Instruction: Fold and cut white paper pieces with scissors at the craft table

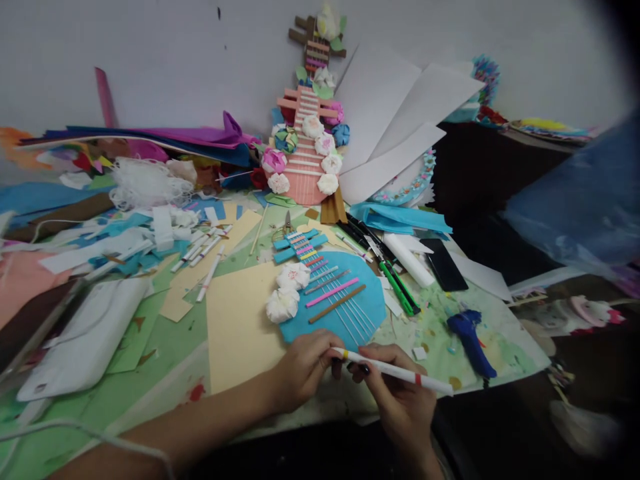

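Note:
A slim white felt-tip pen (pixel 390 369) with a yellow band near one end and a red band near the other lies across both hands at the table's front edge. My left hand (pixel 306 367) pinches its yellow-banded end. The fingers of my right hand (pixel 403 397) are closed around its middle, thumb on the near side. Just beyond my hands is a blue paper guitar (pixel 333 313) with white strings and coloured strips. Two white paper flowers (pixel 289 293) sit on its left side. Under its left part is a cream sheet (pixel 235 327).
A green utility knife (pixel 397 287), a dark phone (pixel 447 265) and a blue glue gun (pixel 471 343) lie to the right. Several white pens (pixel 210 273) and paper scraps are at left, near a white power bank-like block (pixel 85 340). A pink paper guitar (pixel 306 160) stands behind.

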The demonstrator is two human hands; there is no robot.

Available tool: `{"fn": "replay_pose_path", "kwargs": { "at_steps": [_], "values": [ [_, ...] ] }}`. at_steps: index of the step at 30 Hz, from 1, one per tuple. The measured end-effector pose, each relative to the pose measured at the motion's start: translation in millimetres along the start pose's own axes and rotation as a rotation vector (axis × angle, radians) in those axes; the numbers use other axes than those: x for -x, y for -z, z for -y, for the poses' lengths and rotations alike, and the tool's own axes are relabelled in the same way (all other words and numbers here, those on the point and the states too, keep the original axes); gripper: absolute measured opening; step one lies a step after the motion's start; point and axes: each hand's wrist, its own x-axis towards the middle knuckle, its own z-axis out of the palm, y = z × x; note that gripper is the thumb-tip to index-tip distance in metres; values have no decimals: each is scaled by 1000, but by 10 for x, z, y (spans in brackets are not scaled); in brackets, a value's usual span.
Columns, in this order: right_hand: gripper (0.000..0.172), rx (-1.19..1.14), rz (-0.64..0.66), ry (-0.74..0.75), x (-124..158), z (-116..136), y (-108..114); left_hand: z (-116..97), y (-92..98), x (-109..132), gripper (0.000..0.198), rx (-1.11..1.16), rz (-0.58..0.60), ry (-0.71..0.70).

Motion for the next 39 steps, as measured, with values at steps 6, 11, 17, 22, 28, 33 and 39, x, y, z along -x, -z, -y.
{"fn": "replay_pose_path", "kwargs": {
  "at_steps": [6,11,17,22,28,33,39],
  "values": [
    [6,-4,-77,-60,33,-13,-95,58,-8,20,31,-48,-40,-31],
    [10,0,-57,-8,24,-32,-69,66,-4,30,34,-104,-5,3],
    [9,-89,52,44,-35,5,-38,46,-13,25,40,19,62,129],
    [7,-65,43,-10,-54,3,-48,11,-26,9,40,46,50,194],
    [6,-99,8,-42,-85,47,-106,50,-21,43,32,-136,2,42],
    [5,-120,-47,-36,-99,68,-138,86,-33,33,29,-306,-84,-101],
    [10,34,-8,-19,-76,48,49,63,-42,0,26,-180,-77,-92]
  ]
}}
